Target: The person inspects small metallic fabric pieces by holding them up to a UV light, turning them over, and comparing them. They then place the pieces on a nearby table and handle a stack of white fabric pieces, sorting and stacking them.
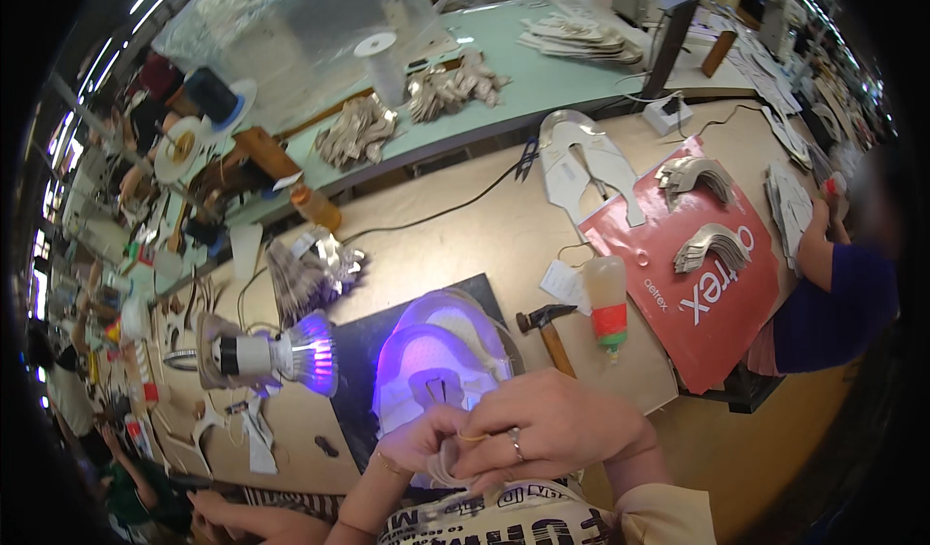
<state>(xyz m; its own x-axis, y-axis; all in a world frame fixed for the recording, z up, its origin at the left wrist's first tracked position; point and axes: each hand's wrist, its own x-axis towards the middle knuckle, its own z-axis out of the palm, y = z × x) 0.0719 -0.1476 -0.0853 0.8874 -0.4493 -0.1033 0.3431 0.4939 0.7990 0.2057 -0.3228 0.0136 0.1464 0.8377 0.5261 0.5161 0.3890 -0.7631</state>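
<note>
Writing first: red sheet [639, 254] on the right side of the worktop [436, 240] carries white lettering, large and small, running at a slant. Wearer's shirt [484, 524] has dark print at the lower edge. Small white tag [565, 284] near the sheet, any text too small to tell.

Around: two stacks of curved grey pieces, upper [696, 179] and lower [715, 249], sit on the red sheet. Glue-type bottle [606, 298], red band, green cap pointing toward the wearer, just left of the sheet. Hammer [552, 337] lies between bottle and black mat [363, 380]. Lamp [266, 356] juts in at the mat's left, throwing violet light. Bundle of grey strips [295, 279] behind it; black cable [455, 206] crosses farther back, near snips [526, 157] and a pale U-shaped cutout [576, 157]. Co-worker in a purple sleeve [843, 303] at far right, hand at a pale stack [790, 211].

Grip: left hand [418, 440] pinches the grey piece [444, 463]; right hand [552, 427] curls closed onto its other side, fingertips partly hidden. Piece is small, pale, looks bent or layered, mostly covered by fingers. It's off the worktop, at the mat's near edge, before the violet-lit U-shaped parts [426, 361].
</note>
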